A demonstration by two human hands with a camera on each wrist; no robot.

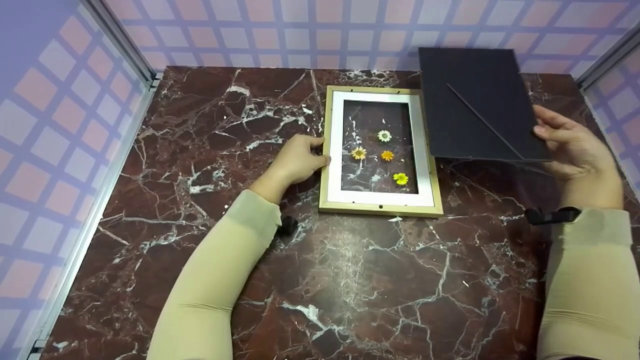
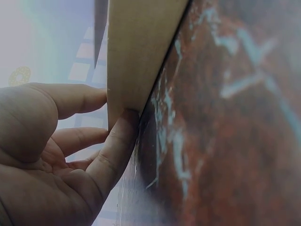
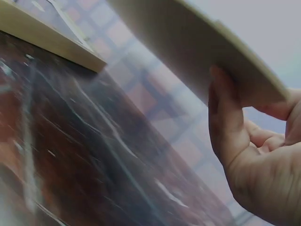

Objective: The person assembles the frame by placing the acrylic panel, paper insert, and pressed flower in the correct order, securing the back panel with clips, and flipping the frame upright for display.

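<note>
A gold-rimmed picture frame (image 1: 381, 211) lies on the table with a white mat (image 1: 336, 150) inside. Within its window are a white flower (image 1: 384, 136), a pale yellow flower (image 1: 358, 153), an orange flower (image 1: 387, 155) and a yellow flower (image 1: 400, 178). My left hand (image 1: 298, 159) holds the frame's left edge, fingertips on the rim and side in the left wrist view. Above and right of the frame, my right hand (image 1: 580, 145) grips a black backing board (image 1: 475, 105) by its right edge, tilted off the table. Its underside (image 3: 188, 47) looks beige in the right wrist view.
Dark red marbled table (image 1: 210, 165) spreads around the frame. A checked wall panel (image 1: 280, 35) stands behind, with metal-framed side panels (image 1: 100, 175) at left and right. The board overlaps the frame's upper right corner in the head view.
</note>
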